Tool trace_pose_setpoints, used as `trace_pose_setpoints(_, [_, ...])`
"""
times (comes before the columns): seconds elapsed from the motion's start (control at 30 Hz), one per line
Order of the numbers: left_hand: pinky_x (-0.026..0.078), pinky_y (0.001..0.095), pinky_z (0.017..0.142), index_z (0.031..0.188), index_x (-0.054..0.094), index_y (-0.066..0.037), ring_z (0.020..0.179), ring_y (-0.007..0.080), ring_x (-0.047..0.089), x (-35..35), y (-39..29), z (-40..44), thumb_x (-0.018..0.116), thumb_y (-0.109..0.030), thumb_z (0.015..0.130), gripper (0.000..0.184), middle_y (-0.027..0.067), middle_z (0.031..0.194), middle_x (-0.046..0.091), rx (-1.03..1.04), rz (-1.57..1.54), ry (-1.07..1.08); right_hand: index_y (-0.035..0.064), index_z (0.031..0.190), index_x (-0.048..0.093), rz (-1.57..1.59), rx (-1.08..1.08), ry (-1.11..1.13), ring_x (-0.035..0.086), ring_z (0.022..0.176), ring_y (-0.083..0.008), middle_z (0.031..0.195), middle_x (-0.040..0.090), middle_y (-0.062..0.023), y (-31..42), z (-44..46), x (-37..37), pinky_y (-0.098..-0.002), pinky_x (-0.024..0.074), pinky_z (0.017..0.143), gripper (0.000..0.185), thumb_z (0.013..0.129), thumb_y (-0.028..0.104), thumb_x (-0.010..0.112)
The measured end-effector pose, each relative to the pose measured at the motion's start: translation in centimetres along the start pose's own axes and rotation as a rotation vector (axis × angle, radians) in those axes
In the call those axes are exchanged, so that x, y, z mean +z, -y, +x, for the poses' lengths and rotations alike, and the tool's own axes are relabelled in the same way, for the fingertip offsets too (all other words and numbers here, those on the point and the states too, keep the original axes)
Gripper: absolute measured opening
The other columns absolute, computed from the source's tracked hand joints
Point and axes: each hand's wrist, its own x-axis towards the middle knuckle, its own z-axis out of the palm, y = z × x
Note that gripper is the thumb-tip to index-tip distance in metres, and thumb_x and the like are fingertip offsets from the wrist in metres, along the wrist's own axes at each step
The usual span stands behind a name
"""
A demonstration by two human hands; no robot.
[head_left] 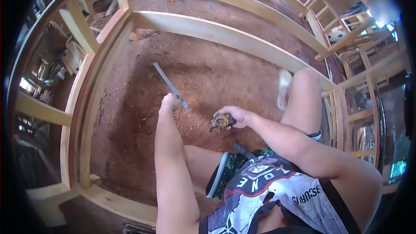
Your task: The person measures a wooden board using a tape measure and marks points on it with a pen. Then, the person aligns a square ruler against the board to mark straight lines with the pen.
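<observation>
My left hand (171,103) is closed around a metal ruler (167,80), a long flat grey strip slanting up and to the left over the dirt floor. Its short end sticks out past my fingers; whether a sliding head is fitted there is hard to make out. To the right, my right hand (239,115) grips a round tape measure (222,121) with a yellow face and dark edge. No long blade shows out of its case. The two hands are apart, both above the brown floor (203,78) with its scattered wood shavings.
A pale wooden frame surrounds me: a long board (216,34) runs across the far side, a rail (80,104) along the left, and a board (117,203) near me. More frames (364,78) stand at right. A dark strip (243,151) lies by my lap.
</observation>
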Motion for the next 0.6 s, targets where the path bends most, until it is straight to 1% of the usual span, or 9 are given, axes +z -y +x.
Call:
trace_pose_setpoints(0.03, [0.056,0.0415,0.089,0.104,0.076,-0.007,0.102,0.032,0.071,-0.1,0.4,-0.2,0.075,-0.031,0.079,0.035,0.0202,0.105,0.073,0.021,-0.019,0.05,0.0087,0.121,0.063,0.135,-0.04,0.077,0.068,0.102,-0.0233,0.116,0.071,-0.0137,1.5,-0.1,-0.5,-0.0324,0.0509,0.061,0.037,0.099,0.035,0.048])
trace_pose_setpoints(0.07, [0.056,0.0412,0.089,0.106,0.076,-0.006,0.101,0.0326,0.071,-0.3,0.7,-0.3,0.077,-0.032,0.077,0.039,0.0204,0.105,0.073,0.037,-0.041,0.092,0.0123,0.118,0.065,0.158,-0.067,0.063,0.067,0.086,-0.0183,0.109,0.073,-0.0094,2.8,-0.2,-0.8,-0.0308,0.0481,0.055,0.035,0.099,0.037,0.047])
trace_pose_setpoints(0.1, [0.056,0.0412,0.089,0.106,0.076,-0.006,0.101,0.0326,0.071,3.3,-4.2,-1.2,0.077,-0.032,0.077,0.039,0.0204,0.105,0.073,0.079,-0.188,0.068,0.0123,0.118,0.065,0.037,-0.02,-0.02,0.067,0.086,-0.0183,0.109,0.073,-0.0094,5.4,-6.2,-2.0,-0.0308,0.0481,0.055,0.035,0.099,0.037,0.047])
trace_pose_setpoints(0.2, [0.056,0.0397,0.087,0.104,0.078,-0.013,0.093,0.0296,0.071,2.6,-3.8,-4.0,0.079,-0.033,0.075,0.036,0.0143,0.104,0.075,0.155,0.019,0.137,0.0119,0.116,0.065,-0.014,-0.05,-0.018,0.065,0.076,-0.0157,0.1,0.072,-0.0053,7.0,-5.5,-0.2,-0.0292,0.0476,0.055,0.029,0.097,0.032,0.057])
trace_pose_setpoints(0.37, [0.055,0.04,0.087,0.107,0.077,-0.014,0.1,0.029,0.071,7.7,-4.8,0.4,0.08,-0.039,0.075,0.041,0.014,0.109,0.074,0.293,-0.184,0.112,0.01,0.11,0.065,-0.268,-0.034,-0.07,0.062,0.07,-0.0135,0.084,0.064,-0.001,8.5,-1.7,0.8,-0.0284,0.0476,0.055,0.026,0.087,0.021,0.07])
trace_pose_setpoints(0.43, [0.054,0.04,0.089,0.11,0.076,-0.016,0.105,0.0277,0.07,4.1,-6.6,-3.4,0.079,-0.044,0.076,0.044,0.0135,0.113,0.073,0.147,-0.234,0.068,0.0099,0.111,0.065,-0.257,-0.225,-0.199,0.065,0.071,-0.0165,0.089,0.067,-0.0053,8.4,0.8,-0.1,-0.0315,0.0508,0.054,0.029,0.083,0.018,0.069])
trace_pose_setpoints(0.47, [0.053,0.0407,0.091,0.115,0.074,-0.019,0.108,0.0278,0.069,0.8,-7.9,-6.5,0.078,-0.05,0.075,0.05,0.0112,0.117,0.072,0.065,-0.159,0.068,0.0094,0.106,0.063,-0.364,-0.225,-0.047,0.065,0.07,-0.017,0.087,0.067,-0.0053,9.6,2.1,-1.7,-0.0317,0.0509,0.055,0.027,0.08,0.015,0.069])
trace_pose_setpoints(0.53, [0.055,0.0429,0.087,0.118,0.072,-0.02,0.105,0.0299,0.068,1.6,-6.4,-8.2,0.082,-0.053,0.069,0.06,0.0083,0.115,0.073,0.023,-0.136,0.069,0.0087,0.104,0.062,-0.396,-0.195,-0.13,0.065,0.07,-0.0177,0.087,0.067,-0.0052,9.3,2.4,-0.5,-0.0311,0.0508,0.055,0.025,0.08,0.012,0.067])
trace_pose_setpoints(0.6, [0.055,0.0439,0.088,0.118,0.07,-0.01,0.106,0.0324,0.068,1.8,-7.1,-10.0,0.087,-0.047,0.065,0.067,0.016,0.115,0.071,0.156,-0.273,-0.03,0.0036,0.104,0.06,-0.365,-0.227,-0.1,0.067,0.077,-0.0187,0.092,0.067,-0.0074,8.0,3.7,-0.2,-0.0326,0.0572,0.069,0.02,0.087,0.01,0.067])
